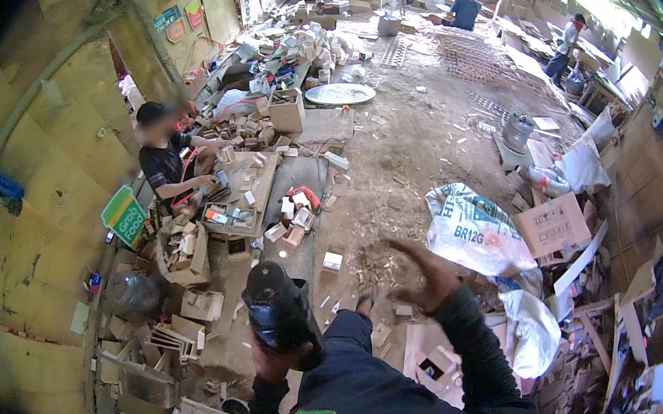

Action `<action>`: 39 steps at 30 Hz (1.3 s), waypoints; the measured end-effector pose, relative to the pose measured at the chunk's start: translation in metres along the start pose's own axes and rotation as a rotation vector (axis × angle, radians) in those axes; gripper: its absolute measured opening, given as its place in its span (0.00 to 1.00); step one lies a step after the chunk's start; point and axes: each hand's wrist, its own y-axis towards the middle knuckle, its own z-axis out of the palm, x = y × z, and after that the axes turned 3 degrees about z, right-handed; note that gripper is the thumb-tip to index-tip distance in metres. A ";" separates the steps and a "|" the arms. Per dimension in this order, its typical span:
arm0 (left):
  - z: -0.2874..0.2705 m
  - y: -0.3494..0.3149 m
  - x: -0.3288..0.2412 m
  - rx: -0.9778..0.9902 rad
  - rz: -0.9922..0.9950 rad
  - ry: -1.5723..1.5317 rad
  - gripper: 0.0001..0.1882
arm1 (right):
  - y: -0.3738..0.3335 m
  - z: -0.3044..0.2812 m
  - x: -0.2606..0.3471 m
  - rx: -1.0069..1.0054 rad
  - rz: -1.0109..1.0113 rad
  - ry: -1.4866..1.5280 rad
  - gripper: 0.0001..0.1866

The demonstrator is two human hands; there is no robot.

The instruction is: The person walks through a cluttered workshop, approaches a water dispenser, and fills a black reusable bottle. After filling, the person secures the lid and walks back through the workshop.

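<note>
My left hand is closed round a black, rounded object with a glossy lower part. It looks like a power tool's body, but I cannot make out its exact kind. It is held upright in front of me, over the littered ground. To the right, my right hand is raised with its fingers spread and nothing in it. Close beyond that hand stands a large white printed sack. A small pale wooden block lies on the ground between the two hands.
On the left a co-worker sits at a low wooden board among wood blocks. A box of offcuts is nearer me. Cardboard and scrap wood line the right. Two more people work farther back.
</note>
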 end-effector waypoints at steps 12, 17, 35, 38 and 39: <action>0.181 0.381 0.045 -0.059 0.063 0.404 0.57 | -0.252 -0.015 -0.513 0.295 1.492 -0.437 0.41; 0.253 0.523 0.042 -0.047 -0.005 0.330 0.57 | -0.098 -0.044 -0.574 0.207 1.596 -0.096 0.38; 0.345 0.956 0.069 -0.395 -0.220 0.274 0.55 | 0.778 -0.454 -0.939 -0.255 0.643 -0.286 0.33; 0.351 1.033 0.088 -0.498 -0.291 0.357 0.56 | 0.863 -0.464 -0.981 -0.257 0.531 -0.244 0.31; 0.351 1.057 0.091 -0.459 -0.269 0.368 0.57 | 0.871 -0.456 -1.003 -0.220 0.466 -0.287 0.30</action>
